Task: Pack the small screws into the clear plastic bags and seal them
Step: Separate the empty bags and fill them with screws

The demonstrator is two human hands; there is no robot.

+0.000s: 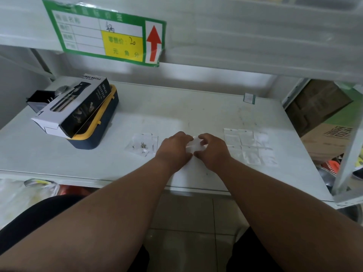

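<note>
Both hands, left hand (pixel 175 146) and right hand (pixel 211 149), pinch one clear bag (pixel 194 144), apparently sealing; next, press along its strip.

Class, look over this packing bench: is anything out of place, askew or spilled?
Yes. The spray bottle box lies tilted across the yellow-rimmed blue container, overhanging it. A few small screws lie loose by a clear bag left of the left hand.

Left hand (pixel 175 146) and right hand (pixel 212 147) pinch a clear bag (pixel 194 144).
</note>
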